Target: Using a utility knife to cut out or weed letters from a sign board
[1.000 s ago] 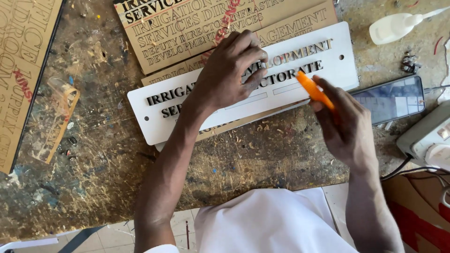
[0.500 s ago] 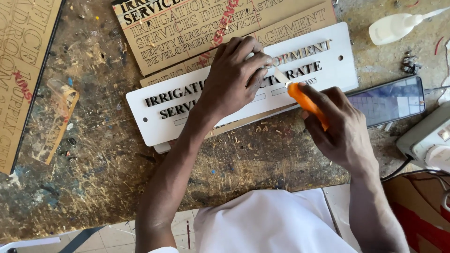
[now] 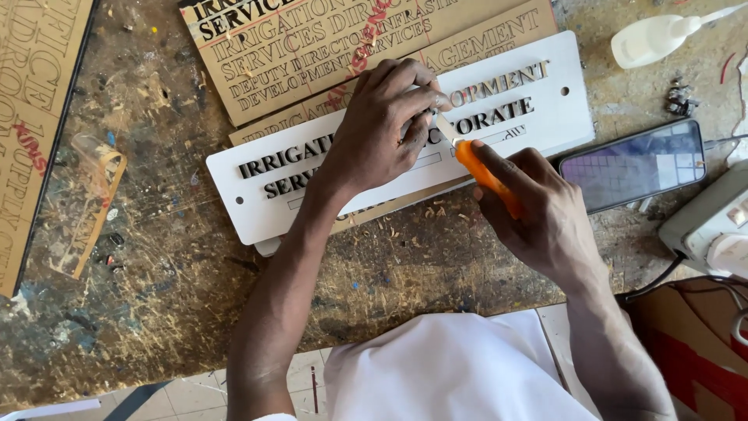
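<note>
Head view: white sign (image 3: pixel 538 117), raised black letters, possibly acrylic.

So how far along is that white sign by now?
Most black letters already sit on the white sign. In hand: the left hand pinches a small piece at the sign's middle while the right hand works it with an orange knife. Some outlined slots look unfilled.

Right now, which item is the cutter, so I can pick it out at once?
Start at the long white sign plate lying across the scarred wooden workbench. Follow it to the right hand near its middle. The cutter is the slim knife in that hand, the only bright orange thing there, its tip meeting the left hand.
</note>
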